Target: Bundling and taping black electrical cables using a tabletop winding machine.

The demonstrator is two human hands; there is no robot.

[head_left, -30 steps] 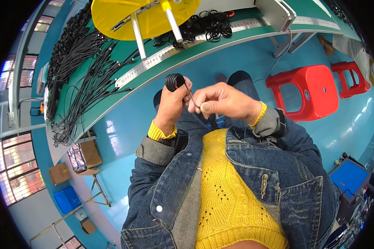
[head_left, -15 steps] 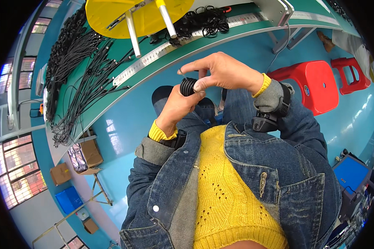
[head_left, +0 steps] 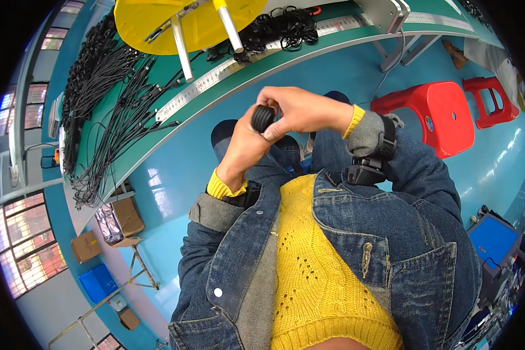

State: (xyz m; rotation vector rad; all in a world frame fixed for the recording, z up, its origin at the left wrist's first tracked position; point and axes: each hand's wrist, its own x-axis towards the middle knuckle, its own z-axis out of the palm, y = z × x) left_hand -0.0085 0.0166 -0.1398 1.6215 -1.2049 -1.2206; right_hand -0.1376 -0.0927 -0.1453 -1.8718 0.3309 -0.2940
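A tight coil of black cable (head_left: 263,119) is held just off the near edge of the workbench, above my lap. My left hand (head_left: 243,146) is closed round its lower left side. From the right, my right hand (head_left: 300,111) bends over the top of the coil, its thumb at the lower right and its fingers curled behind. The fingertips of the right hand are partly hidden, and no loose cable end can be made out.
Loose black cables (head_left: 119,116) cover the left of the green workbench (head_left: 131,137). A steel ruler (head_left: 210,81) runs along its edge, beside coiled cables (head_left: 280,29) and a yellow disc with metal rods (head_left: 181,23). Red stools (head_left: 443,116) stand at right; a cardboard box (head_left: 128,216) sits lower left.
My right hand has moved left and its raised fingers have curled over the coil. The strand of cable seen near its index finger no longer shows. My left hand keeps its hold.
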